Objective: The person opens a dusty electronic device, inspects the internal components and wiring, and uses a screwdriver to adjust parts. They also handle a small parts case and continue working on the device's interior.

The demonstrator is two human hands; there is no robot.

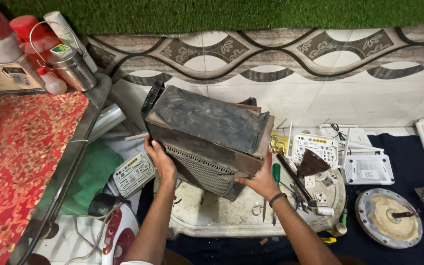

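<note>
Currently gripping a worn dark brown boxy speaker cabinet with a metal mesh grille (207, 142) from both sides: left hand (160, 159) clamped on the left edge, right hand (258, 181) closed under the lower right corner, likely for balance. Tilted above a stained white round tray surface (212, 216), grille facing down toward the wearer, long axis running left to right. Beside it, a green-handled screwdriver (276, 174) and white routers (339, 154).

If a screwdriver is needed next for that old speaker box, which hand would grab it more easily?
Probably the right hand: the green-handled screwdriver lies just beside it, while the left hand grips the far side of the speaker box.
</note>
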